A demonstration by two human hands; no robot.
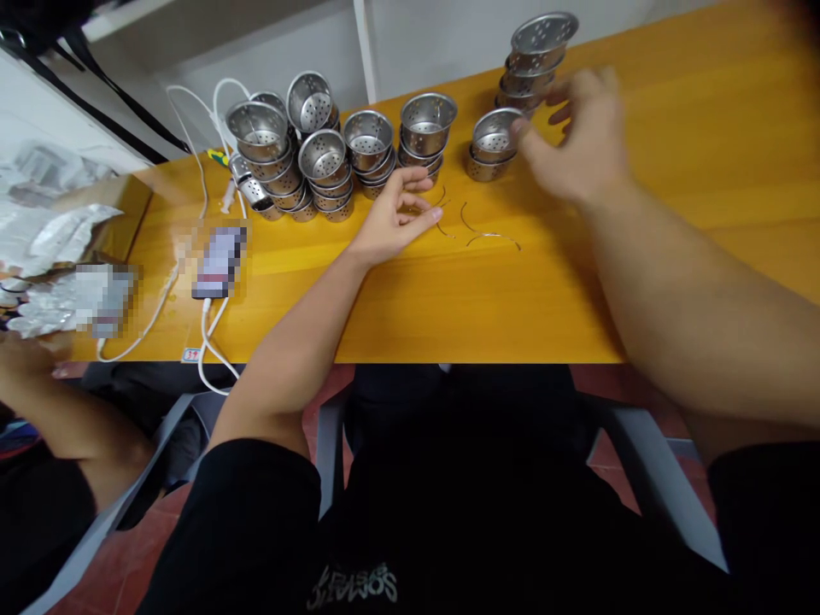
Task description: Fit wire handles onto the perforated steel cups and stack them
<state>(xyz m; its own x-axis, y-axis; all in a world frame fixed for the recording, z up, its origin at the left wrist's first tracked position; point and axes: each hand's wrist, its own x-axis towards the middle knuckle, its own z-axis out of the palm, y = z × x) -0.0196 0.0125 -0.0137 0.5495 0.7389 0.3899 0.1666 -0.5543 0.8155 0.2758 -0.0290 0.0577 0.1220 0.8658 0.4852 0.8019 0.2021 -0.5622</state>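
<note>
My right hand (580, 137) is slightly blurred, fingers apart, beside a short stack of perforated metal cups (493, 141). Its thumb overlaps the top cup's rim; whether it touches I cannot tell. Just behind stands a taller stack of the same cups (543, 47), close to my fingertips. My left hand (395, 218) hovers low over the table with loosely bent fingers and the thumb stretched out, apparently holding nothing. Thin bent wires (490, 234) lie to the right of it, some close to the thumb. Directly behind this hand is another cup stack (428, 124).
More stacks of perforated cups (324, 162) stand along the back left of the wooden table (448, 316). A phone (219, 260) with white cables lies left of my forearm. A co-worker's arm (70, 418) is at the far left, near plastic bags (51, 239) and a cardboard box (137, 213).
</note>
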